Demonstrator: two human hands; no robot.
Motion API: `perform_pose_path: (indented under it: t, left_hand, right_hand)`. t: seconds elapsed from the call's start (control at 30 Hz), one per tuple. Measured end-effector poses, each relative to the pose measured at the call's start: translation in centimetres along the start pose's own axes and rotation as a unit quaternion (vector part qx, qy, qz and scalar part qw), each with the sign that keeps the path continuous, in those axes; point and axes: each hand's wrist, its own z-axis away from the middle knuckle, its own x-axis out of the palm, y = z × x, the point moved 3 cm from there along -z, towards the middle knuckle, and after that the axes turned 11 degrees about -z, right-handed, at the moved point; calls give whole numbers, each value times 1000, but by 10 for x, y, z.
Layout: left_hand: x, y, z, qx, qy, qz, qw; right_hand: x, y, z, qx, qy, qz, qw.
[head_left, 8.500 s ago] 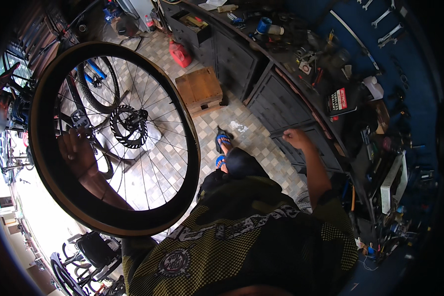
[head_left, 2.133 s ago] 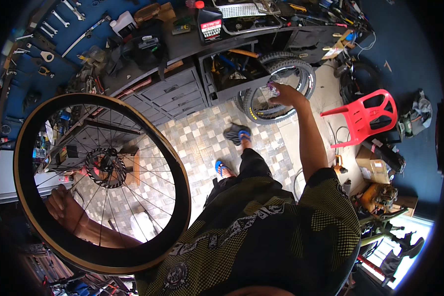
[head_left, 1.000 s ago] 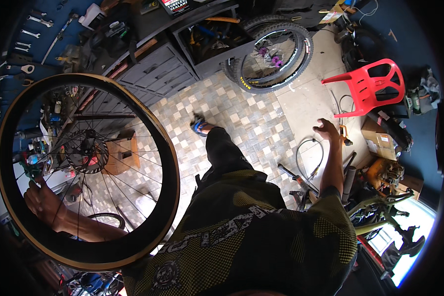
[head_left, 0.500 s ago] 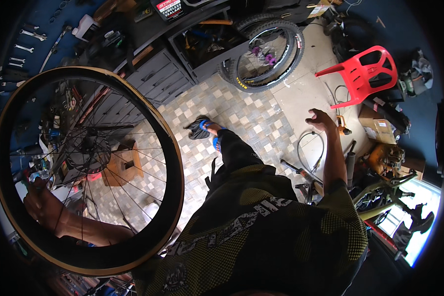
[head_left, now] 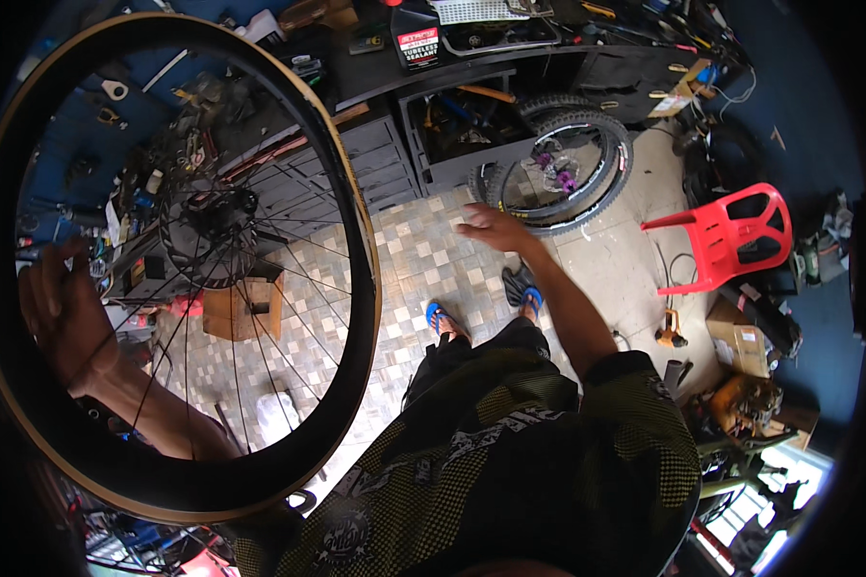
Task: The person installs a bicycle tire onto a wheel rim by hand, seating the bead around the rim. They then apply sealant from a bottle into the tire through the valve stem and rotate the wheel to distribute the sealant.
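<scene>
A bicycle wheel (head_left: 364, 317) with a black rim, tan-edged tyre, thin dark spokes and a disc rotor is held up on my left. My left hand (head_left: 67, 322) shows through the spokes, its fingers curled at the rim's far left side, partly hidden by it. My forearm passes behind the spokes. Out in front of me, my right hand (head_left: 496, 229) holds nothing, its fingers loosely apart. In the view it lies just below the knobbly-tyred wheels (head_left: 618, 192) with purple hubs that lean by the bench, without touching them.
A dark workbench (head_left: 356, 82) with drawers runs across the back, bearing a black bottle (head_left: 416, 37) and tools. A red plastic chair (head_left: 726, 236) lies tipped at right near a cardboard box (head_left: 738, 338). A wooden stool (head_left: 223, 317) stands on the tiled floor behind the held wheel.
My right hand has swung left and inward from beside the red chair. The held wheel sits higher in view, and the surroundings have shifted as my head moved. Both feet now show.
</scene>
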Motion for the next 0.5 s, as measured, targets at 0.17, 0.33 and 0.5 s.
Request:
perform_pose_path:
  t: [0.17,0.33,0.5]
  left_hand:
    - [-30,-6,-7,-35,69,194,978]
    - [-103,48,-52,-85,36,5,996]
    - [-138,47,-70,-206,51,184,960]
  right_hand:
    - [87,-38,-21,78,-83,-237,965]
    - [97,-52,11,68,-199,-442,872]
    - [52,-48,55,37,-216,-439,871]
